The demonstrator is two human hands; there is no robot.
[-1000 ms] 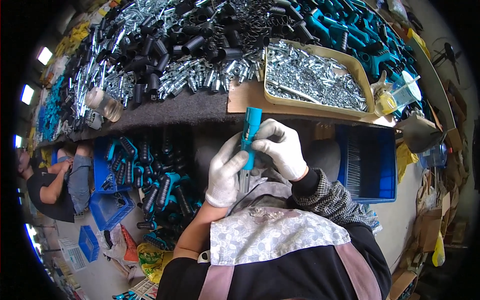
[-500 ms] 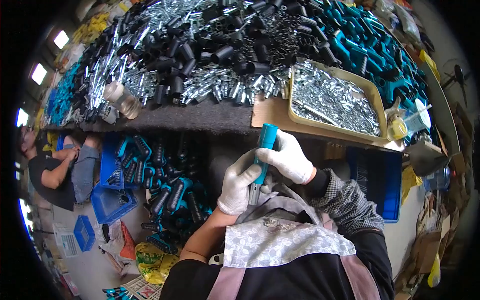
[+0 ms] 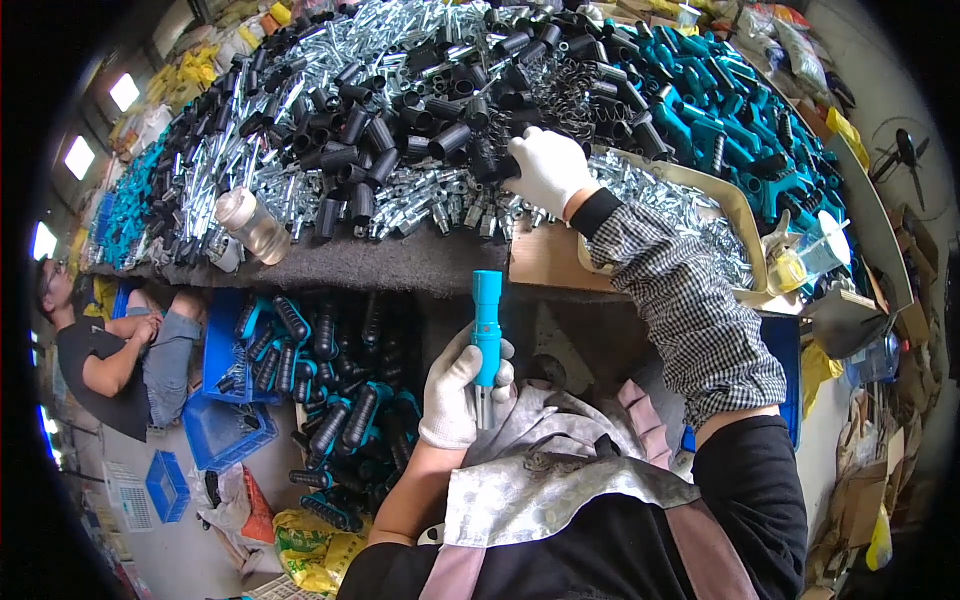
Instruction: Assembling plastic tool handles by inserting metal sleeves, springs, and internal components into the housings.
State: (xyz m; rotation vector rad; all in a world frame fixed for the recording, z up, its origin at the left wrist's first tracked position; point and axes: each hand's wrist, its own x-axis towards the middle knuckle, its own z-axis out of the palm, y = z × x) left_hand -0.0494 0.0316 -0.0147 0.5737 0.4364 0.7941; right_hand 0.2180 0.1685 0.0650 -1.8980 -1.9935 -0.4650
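My left hand, in a white glove, is closed around a teal cylindrical tool part held upright above my lap. A metal end sticks out below the teal body. My right hand, also gloved, reaches over the workbench to the parts heap. Its thumb and fingertips look apart, beside the black sleeves and just above small metal fittings. Nothing shows between its fingers. Thin wire springs lie just beyond that hand.
A cream tray of small metal pieces sits under my right forearm. Teal housings are heaped at the right. A clear bottle stands at the bench edge. Black-and-teal handles fill the lower left. A person sits at far left.
My right hand has let go of the teal part and moved up and away to the heap on the bench. My left hand keeps the part, now a little further left and more upright.
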